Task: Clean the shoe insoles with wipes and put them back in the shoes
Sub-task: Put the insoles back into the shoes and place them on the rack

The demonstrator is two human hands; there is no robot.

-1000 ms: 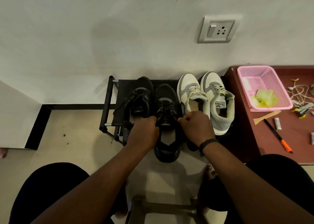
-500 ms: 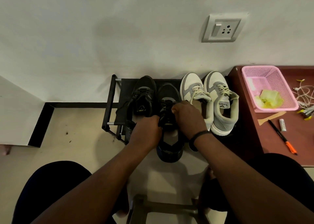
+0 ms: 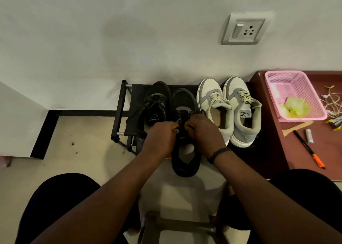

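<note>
Dim, flat indoor light — the wall (image 3: pixel 129 31) reads grey-green, with a soft smudge of shadow at 12 o'clock. The floor (image 3: pixel 83 160) glows palest around 9 o'clock. Forearms and lap sink nearly black at 6. Wide-angle bending tilts the socket plate (image 3: pixel 244 30) at 1 o'clock — edges slightly soft.

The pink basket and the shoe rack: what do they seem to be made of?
The pink basket looks like moulded plastic: its walls are a fine regular mesh in one even, slightly glossy colour. The shoe rack seems to have black tubes, probably metal or plastic, with silvery rod ends showing at the joints. Its shelf looks like matt black fabric, though the dim light leaves that open.
</note>
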